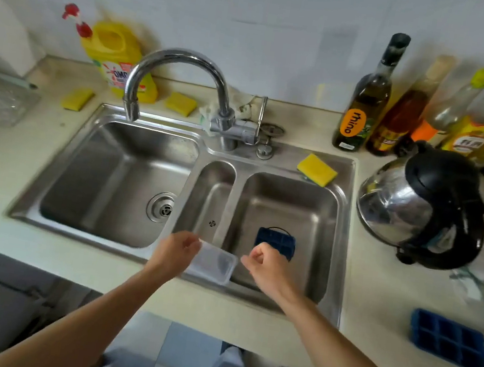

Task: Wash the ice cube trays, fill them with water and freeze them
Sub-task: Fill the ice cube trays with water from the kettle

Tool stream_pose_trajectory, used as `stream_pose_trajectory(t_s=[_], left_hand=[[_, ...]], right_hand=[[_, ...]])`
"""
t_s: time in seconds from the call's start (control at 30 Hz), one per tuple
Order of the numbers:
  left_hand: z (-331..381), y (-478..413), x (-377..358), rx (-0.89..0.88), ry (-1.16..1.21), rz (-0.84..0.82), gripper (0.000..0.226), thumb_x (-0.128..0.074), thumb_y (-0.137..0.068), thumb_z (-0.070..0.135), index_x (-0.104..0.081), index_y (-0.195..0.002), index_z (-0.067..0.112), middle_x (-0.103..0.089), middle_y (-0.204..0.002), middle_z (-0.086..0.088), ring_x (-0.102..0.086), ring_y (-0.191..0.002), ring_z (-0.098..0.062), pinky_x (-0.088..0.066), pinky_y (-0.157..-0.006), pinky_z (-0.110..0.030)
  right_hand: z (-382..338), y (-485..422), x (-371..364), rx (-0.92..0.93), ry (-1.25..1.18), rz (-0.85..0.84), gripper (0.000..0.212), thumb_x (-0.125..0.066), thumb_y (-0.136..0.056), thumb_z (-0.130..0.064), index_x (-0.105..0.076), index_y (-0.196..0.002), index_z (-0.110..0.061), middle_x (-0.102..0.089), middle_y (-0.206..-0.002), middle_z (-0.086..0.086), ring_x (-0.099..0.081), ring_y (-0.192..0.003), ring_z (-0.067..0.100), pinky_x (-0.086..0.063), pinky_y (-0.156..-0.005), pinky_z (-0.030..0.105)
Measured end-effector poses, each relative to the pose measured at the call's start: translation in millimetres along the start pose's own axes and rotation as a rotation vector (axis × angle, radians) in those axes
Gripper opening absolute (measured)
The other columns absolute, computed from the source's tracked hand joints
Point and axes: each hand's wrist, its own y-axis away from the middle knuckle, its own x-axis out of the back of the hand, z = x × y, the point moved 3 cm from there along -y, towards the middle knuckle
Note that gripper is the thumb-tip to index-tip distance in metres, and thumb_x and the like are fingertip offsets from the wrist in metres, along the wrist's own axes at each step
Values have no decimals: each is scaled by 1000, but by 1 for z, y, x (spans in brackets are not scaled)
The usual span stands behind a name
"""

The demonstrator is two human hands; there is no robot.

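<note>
Tray (275, 240) in sink (342, 216); left fingers (195, 243) clamp clear lid (213, 262), right fingers (250, 257) curled together.

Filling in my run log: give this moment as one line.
left hand: holds clear lid | right hand: closed, empty | blue tray: in right basin | second tray: on counter | tap: off

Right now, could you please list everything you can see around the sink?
ice cube tray: 2, blue; one in right basin, one on counter right
clear lid: 1, transparent, in left hand
sponges: 3, yellow; two behind sink, one on sink rim
detergent bottle: 1, yellow, back left
faucet: 1, chrome, over left basin
kettle: 1, steel and black, right
bottles: several, back right
left hand: grips lid
right hand: closed, empty, above right basin
</note>
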Motion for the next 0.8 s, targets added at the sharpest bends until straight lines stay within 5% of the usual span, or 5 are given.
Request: stream_pose_trajectory(t_s=[0.2, 0.37, 0.8], left_hand=[[-29, -4, -9, 34, 6, -23, 34, -56, -101, 34, -65, -127, 15, -72, -113, -10, -65, -100, -26, -44, -76, -27], [-39, -8, -13, 16, 6, 5, 31, -58, -100, 28, -68, -125, 13, -74, -113, -10, -66, -104, -27, -49, -86, -29], [-21, -19, 5, -78, -141, 133, 23, -52, -100, 28, -70, -112, 20, -75, -93, -4, -58, -76, -23, -44, -70, -28]], right_hand=[[9, -9, -41, -95, 63, -48, 43, -66, -97, -41, -54, -128, -13, -66, -100, 0, -65, -93, 19, -55, -90, 43], [4, -8, -51, -100, 113, -45, 43, -64, -97, -43, -55, -129, -16, -68, -103, -1, -66, -92, 18, -55, -89, 43], [-13, -4, -40, -82, -50, 39, 36, -61, -100, -38, -54, -128, -17, -66, -96, -5, -68, -86, 15, -58, -83, 38]])
